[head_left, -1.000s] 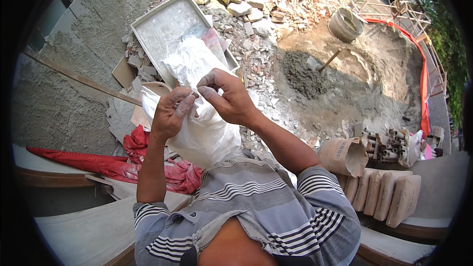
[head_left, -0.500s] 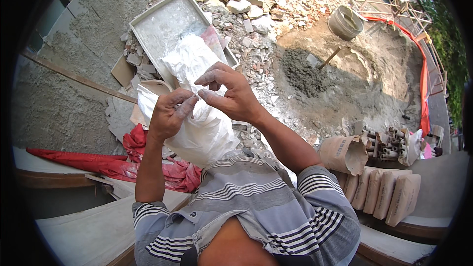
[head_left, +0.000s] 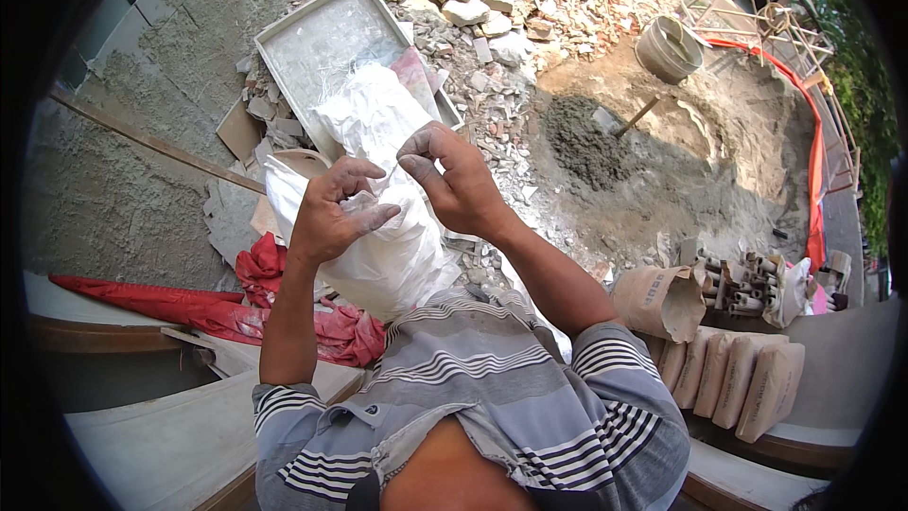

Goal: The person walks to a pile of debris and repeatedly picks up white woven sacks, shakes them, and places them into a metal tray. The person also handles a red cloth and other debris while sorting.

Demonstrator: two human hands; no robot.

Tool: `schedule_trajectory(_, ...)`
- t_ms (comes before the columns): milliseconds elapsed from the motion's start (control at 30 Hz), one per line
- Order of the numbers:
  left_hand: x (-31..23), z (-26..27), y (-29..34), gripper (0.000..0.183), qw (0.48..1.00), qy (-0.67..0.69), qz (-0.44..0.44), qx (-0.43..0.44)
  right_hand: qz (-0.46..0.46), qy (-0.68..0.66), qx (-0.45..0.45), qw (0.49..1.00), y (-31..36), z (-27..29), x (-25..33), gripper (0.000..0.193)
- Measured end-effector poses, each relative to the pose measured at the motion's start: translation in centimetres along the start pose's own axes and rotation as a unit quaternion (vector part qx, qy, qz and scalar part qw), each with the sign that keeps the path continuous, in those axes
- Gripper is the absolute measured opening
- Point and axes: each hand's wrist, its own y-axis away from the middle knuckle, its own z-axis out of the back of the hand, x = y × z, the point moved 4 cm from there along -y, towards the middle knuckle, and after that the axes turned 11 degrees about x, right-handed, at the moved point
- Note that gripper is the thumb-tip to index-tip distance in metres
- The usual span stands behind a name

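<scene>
A large white woven sack (head_left: pixel 402 251) stands against my body, its upper part bunched and wrinkled. Over it my left hand (head_left: pixel 333 210) is raised, thumb and forefinger spread apart with nothing seen between them. Just to its right, my right hand (head_left: pixel 454 180) pinches thumb and forefinger together above the sack. A faint thin strand seems to hang at those fingertips, too fine to name. Both hands are dusty with grey powder. Beyond the sack lies a shallow grey tray (head_left: pixel 331 33), with clear plastic and a reddish piece in it.
Rubble (head_left: pixel 501 9) heaps up ahead. Wet mortar (head_left: pixel 586 147) with a wooden-handled tool (head_left: pixel 638 116) lies to the right, near a bucket (head_left: pixel 669 49). Stacked brown paper bags (head_left: pixel 742 378) stand at lower right, red cloth (head_left: pixel 350 333) at lower left. A wooden pole (head_left: pixel 156 142) slants along the left.
My hands, close together before, have drawn slightly apart. The left thumb and forefinger have opened; the right fingers have closed to a pinch.
</scene>
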Motion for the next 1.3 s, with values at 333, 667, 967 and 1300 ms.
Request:
schedule_trajectory(333, 0.7, 0.6, -0.3, 0.108, 0.995, 0.098, -0.009, 0.008, 0.083, 0.069, -0.049, 0.993, 0.4, -0.5, 2.0, 0.022)
schedule_trajectory(667, 0.5, 0.1, -0.7, 0.122, 0.991, 0.118, -0.06, 0.007, 0.068, 0.036, 0.031, 0.997, -0.5, -2.2, 0.9, 0.015)
schedule_trajectory(967, 1.5, 0.5, 0.0, 0.11, 0.987, 0.161, -0.015, -0.02, 0.012, -0.115, 0.044, 0.992, 0.2, -2.4, -0.1, 0.011)
schedule_trajectory(1300, 1.1, 0.2, -0.2, 0.05, 0.994, 0.098, -0.036, -0.009, -0.052, -0.22, -0.009, 0.974, 0.4, -2.8, -0.1, 0.012)
